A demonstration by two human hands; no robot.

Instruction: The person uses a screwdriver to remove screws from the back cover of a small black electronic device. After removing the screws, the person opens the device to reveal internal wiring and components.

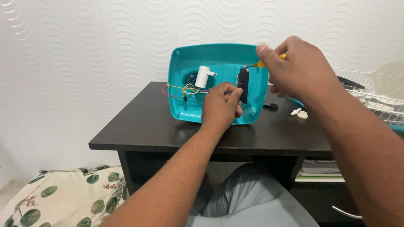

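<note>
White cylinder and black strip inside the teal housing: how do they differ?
The white cylinder is short, round and sticks out toward the camera; the black strip is flat, narrow and stands upright. The cylinder is untouched, while the left hand pinches the strip and the right hand puts a yellow-handled screwdriver to its top. Both sit inside the teal housing.
</note>
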